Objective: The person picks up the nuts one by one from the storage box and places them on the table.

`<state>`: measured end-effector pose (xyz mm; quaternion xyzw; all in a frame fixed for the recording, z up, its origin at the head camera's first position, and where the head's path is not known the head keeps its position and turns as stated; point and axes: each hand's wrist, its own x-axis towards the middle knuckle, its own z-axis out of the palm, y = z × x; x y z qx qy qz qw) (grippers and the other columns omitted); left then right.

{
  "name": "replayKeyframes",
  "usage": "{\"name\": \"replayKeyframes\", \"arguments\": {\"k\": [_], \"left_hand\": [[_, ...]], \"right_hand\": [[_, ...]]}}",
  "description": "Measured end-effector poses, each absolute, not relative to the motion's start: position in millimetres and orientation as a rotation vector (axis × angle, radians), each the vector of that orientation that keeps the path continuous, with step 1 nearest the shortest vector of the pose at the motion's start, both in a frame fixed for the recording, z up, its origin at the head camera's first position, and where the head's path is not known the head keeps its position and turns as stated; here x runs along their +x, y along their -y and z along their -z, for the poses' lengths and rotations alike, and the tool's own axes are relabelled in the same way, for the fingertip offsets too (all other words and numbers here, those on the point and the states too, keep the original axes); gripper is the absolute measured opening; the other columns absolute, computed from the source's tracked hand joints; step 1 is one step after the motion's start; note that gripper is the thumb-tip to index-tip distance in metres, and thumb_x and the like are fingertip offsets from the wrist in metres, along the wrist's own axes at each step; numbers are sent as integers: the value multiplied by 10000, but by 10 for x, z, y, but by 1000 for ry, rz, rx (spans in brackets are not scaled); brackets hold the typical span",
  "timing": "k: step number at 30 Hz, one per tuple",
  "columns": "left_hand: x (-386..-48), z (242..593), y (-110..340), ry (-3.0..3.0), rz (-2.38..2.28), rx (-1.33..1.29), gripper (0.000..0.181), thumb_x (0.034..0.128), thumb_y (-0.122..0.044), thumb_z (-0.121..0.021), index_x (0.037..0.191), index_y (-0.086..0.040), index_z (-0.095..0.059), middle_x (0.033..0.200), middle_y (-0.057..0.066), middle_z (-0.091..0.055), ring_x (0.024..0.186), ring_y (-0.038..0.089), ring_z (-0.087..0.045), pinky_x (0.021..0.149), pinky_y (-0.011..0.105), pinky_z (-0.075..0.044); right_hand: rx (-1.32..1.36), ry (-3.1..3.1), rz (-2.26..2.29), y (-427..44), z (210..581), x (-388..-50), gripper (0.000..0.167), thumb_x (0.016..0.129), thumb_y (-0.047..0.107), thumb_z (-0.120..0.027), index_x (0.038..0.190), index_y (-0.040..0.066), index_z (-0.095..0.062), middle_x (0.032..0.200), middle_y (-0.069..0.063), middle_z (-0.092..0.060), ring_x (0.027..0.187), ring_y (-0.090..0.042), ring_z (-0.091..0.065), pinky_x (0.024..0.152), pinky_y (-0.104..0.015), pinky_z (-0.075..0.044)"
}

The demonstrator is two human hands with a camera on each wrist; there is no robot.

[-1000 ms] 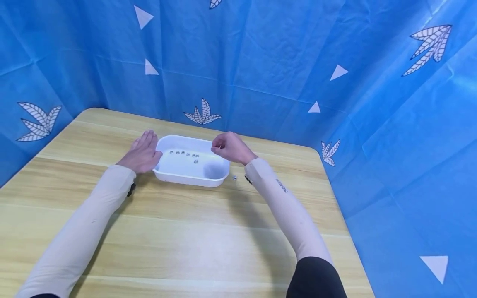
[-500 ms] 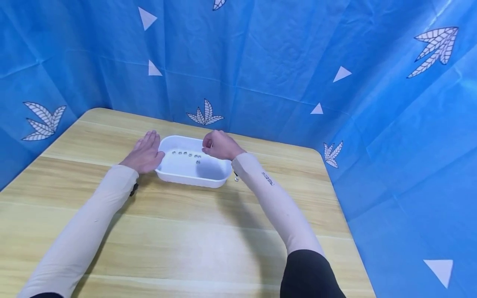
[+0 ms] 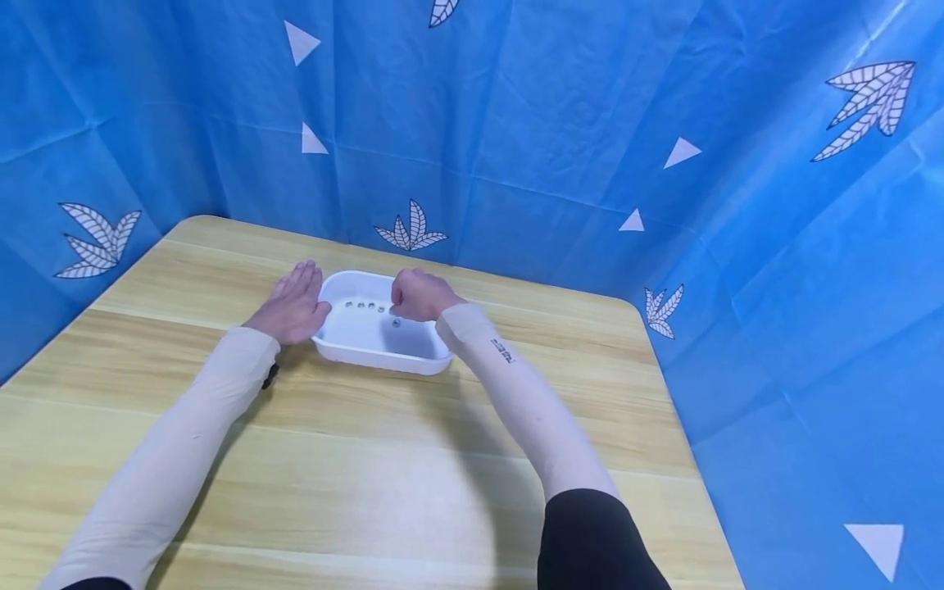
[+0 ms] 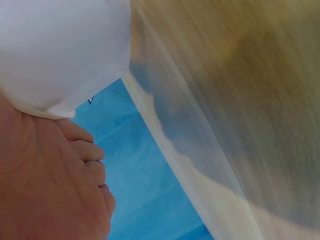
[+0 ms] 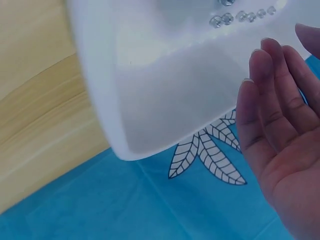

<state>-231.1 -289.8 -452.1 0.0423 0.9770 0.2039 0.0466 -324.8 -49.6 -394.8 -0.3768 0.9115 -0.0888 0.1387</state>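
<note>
Seven glassy beads [image 5: 228, 19] lie on the floor of the white tray [image 3: 379, 360], which sits near the far edge of the wooden table [image 3: 332, 467]. I count six of them in a loose row along the tray's far side, with one set apart, nearer me; from the head camera I lose part of that row behind the right hand [image 3: 419, 295].

That hand hangs over the tray's right half. On my right wrist feed its fingers are loosely bent and the thumb stands apart from them, so I read the grip as released. At the tray's left end, the left hand [image 3: 292, 307] lies with fingers straight and together, its thumb at the rim; it is not grasping.

I see pale sleeves [image 3: 177, 442] on both forearms, and a blue curtain [image 3: 546, 98] with white leaves and triangles beyond the table.
</note>
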Motion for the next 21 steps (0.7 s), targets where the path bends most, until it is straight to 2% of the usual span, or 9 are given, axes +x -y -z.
{"name": "replayKeyframes", "arguments": {"k": [6,12,16,21], "left_hand": [[-2317,4525,2865,-2991,-614,159,735,1076,-311,-256,1587,148,5,1692,342,75,1593,492,93,1301,628,30],[-2306,4529,2889,-2987,-623,150,739,1076,-307,-261,1584,151,17,1688,346,86,1590,498,99,1298,633,39],[-2312,4534,2901,-2982,-620,142,744,1075,-319,-252,1586,144,27,1689,337,101,1591,490,112,1298,629,49],[-2322,4547,2900,-2982,-627,140,744,1074,-323,-250,1591,136,23,1694,330,102,1594,481,115,1302,620,56]], "right_hand": [[-1046,-2623,181,555,4013,-3225,84,949,219,-742,893,157,-752,906,45,-736,801,-124,-644,772,-284,-555],[-979,-2620,92,672,4067,-3212,109,962,276,-740,936,172,-722,899,50,-725,816,-131,-642,775,-279,-551],[-906,-2619,0,757,4072,-3194,106,982,273,-714,1044,187,-702,970,40,-691,870,-142,-622,796,-278,-538],[-853,-2641,-65,780,4063,-3138,192,1005,260,-678,1187,205,-651,1026,35,-650,914,-147,-598,805,-272,-511]]}}
